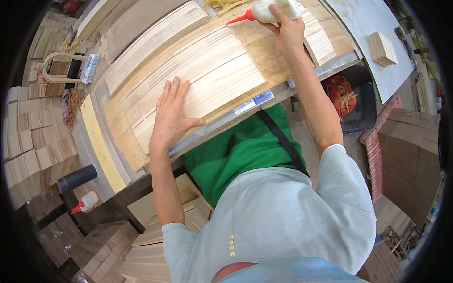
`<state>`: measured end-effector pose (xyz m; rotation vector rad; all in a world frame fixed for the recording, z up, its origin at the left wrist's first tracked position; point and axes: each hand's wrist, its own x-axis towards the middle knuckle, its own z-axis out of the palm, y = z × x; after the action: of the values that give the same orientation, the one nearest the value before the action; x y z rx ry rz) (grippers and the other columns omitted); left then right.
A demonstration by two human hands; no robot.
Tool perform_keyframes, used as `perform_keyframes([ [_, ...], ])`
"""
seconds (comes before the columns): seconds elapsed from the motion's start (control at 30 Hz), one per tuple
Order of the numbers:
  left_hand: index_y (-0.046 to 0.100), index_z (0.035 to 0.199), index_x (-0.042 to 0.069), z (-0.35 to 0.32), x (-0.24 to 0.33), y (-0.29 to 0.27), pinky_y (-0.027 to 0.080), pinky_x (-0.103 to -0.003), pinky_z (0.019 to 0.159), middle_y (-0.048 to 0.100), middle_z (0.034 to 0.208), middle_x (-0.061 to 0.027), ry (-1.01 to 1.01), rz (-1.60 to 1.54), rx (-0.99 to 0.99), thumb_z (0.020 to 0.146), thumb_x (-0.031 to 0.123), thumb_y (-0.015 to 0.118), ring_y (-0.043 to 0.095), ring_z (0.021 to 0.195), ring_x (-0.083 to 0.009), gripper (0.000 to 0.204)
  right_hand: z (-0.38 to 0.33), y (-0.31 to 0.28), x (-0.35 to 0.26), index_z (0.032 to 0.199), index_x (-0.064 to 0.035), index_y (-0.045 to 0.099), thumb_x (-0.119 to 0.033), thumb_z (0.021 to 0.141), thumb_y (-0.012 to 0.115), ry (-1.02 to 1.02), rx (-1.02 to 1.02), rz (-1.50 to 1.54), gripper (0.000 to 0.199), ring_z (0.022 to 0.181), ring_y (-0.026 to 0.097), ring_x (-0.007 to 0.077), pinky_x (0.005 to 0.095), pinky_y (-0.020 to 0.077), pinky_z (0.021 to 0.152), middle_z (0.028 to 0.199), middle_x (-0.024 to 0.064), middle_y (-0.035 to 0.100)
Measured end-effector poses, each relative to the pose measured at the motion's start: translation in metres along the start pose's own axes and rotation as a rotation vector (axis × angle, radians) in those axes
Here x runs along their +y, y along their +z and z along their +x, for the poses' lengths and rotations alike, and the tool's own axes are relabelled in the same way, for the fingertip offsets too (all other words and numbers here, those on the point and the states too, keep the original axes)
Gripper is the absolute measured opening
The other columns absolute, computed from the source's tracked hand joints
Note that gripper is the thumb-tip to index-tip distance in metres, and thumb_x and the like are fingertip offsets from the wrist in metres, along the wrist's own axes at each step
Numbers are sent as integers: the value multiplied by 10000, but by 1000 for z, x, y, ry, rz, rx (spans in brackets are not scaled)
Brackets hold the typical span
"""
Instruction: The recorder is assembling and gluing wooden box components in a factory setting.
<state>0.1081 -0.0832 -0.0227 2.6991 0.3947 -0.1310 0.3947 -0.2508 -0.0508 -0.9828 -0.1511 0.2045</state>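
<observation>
My left hand (171, 115) lies flat with fingers spread on a panel of pale wooden slats (217, 70), laid side by side with narrow gaps. My right hand (290, 35) is wrapped round a white glue bottle (265, 10) at the far side of the bench. The bottle is tilted sideways, its red nozzle pointing left at the panel's far right corner. Whether glue is coming out cannot be made out. Beneath the slats is a tan board (266, 59).
More strips (151, 42) lie beyond the panel. Stacked wood blocks (35, 127) fill the left side, near a second glue bottle (88, 200) and a dark cylinder (78, 178). A black bin (361, 106) stands right of my body, beside a small wood stack (381, 48).
</observation>
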Motion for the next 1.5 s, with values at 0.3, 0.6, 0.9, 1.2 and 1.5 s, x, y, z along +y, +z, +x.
perform_keyframes([
  [0.3,373,1412,93,2,-1,0,227,-463,1125,251,1509,-169,3,5,12,544,322,855,179,1413,-330,1019,4,0,12,1171,45,542,-11,834,628,-53,106,-10,353,894,657,246,348,572,708,1073,132,636],
  [0.6,357,1419,72,2,0,0,212,-438,1133,238,1513,-180,-4,-11,2,534,308,854,175,1415,-334,1042,-15,-9,0,1163,39,568,-3,827,631,-114,79,-27,344,930,637,220,329,552,763,1069,115,639],
  [0.9,367,1413,78,2,1,1,222,-451,1128,255,1507,-175,-16,25,3,560,310,849,182,1415,-324,1006,-44,-34,-20,1167,4,583,-52,814,666,-25,52,-102,367,906,643,207,342,547,767,1063,94,644],
  [1.2,380,1411,86,1,0,3,208,-452,1134,247,1514,-165,-22,10,10,569,324,825,171,1420,-311,981,-73,-58,-36,1148,-29,553,-18,810,694,-80,-67,-67,367,940,649,196,347,588,740,1065,71,633],
  [1.5,372,1422,121,-1,-1,4,193,-440,1139,255,1518,-139,-30,4,10,559,306,820,167,1424,-303,990,-109,-82,-57,1149,-36,564,-10,825,673,-63,-27,-133,342,934,651,197,340,587,724,1054,68,636],
])
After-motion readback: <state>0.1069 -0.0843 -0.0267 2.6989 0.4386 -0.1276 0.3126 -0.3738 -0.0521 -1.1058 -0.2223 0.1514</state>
